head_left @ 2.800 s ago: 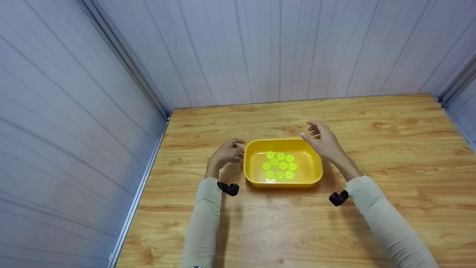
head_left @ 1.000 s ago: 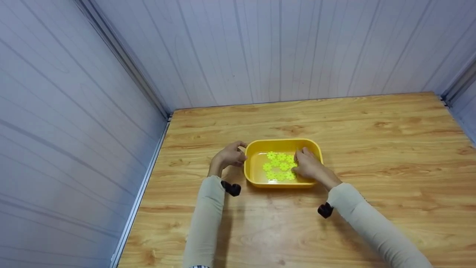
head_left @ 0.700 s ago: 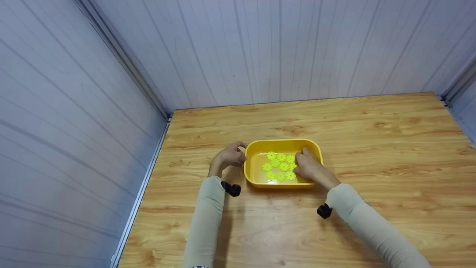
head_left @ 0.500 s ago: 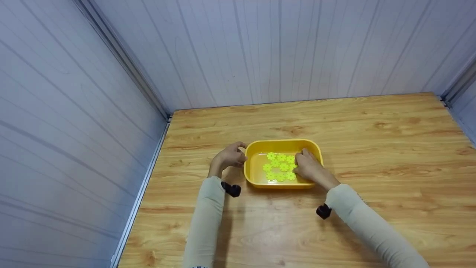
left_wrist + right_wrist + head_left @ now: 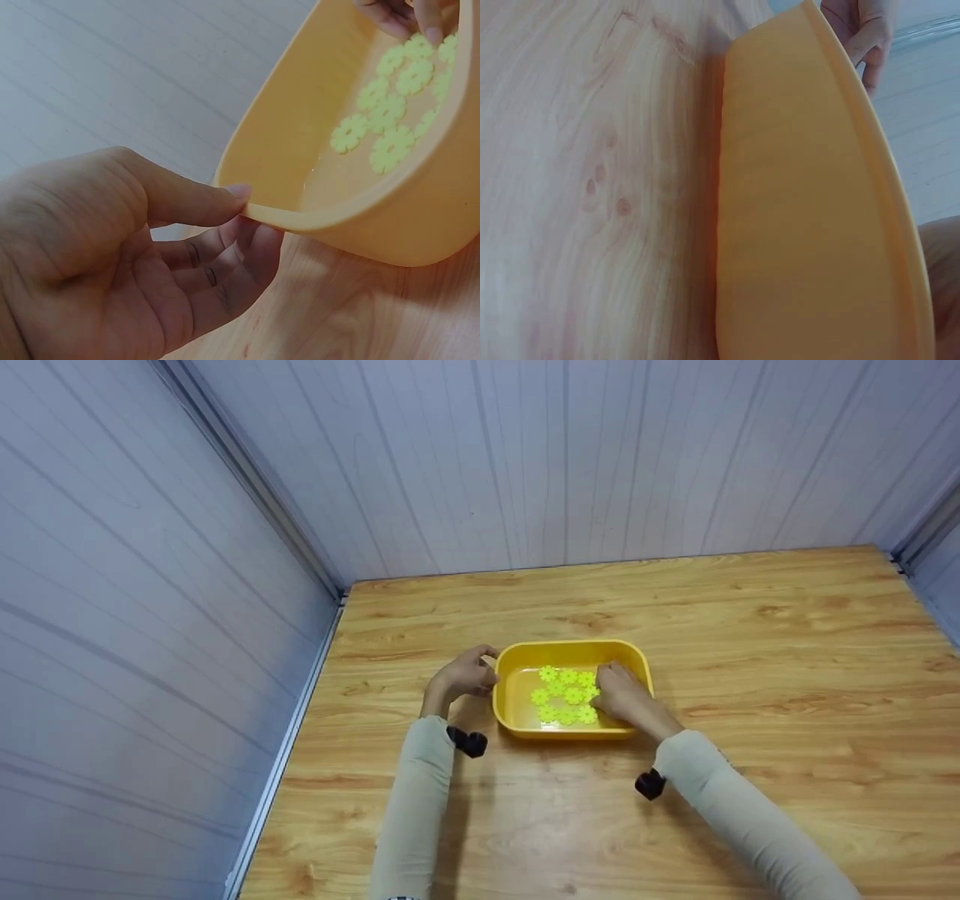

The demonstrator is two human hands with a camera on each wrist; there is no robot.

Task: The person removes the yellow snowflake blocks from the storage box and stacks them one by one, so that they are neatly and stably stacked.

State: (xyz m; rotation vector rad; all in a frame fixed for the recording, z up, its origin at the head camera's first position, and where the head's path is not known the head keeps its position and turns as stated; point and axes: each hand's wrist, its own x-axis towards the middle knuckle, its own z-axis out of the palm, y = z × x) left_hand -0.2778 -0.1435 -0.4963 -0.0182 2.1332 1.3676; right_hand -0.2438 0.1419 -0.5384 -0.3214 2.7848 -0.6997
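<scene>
A yellow plastic basin sits on the wooden table. Several bright yellow-green flower-shaped pieces lie flat on its floor. At the basin's left end, my left hand pinches the rim; in the left wrist view the thumb lies on top and curled fingers sit beneath. My right hand reaches into the basin from the right, bent fingers pointing down. Its fingertips touch the pieces at the right side; whether they pinch one is hidden. The right wrist view mostly shows the basin's outer wall.
The wood-grain table extends around the basin on all sides. A pale panelled wall rises behind it, and another wall stands along the left edge. Each wrist carries a small black camera.
Since the earliest frame, my right hand has gone from above the right rim down into the basin, and my left has taken hold of the left rim. Little differs over the last second.
</scene>
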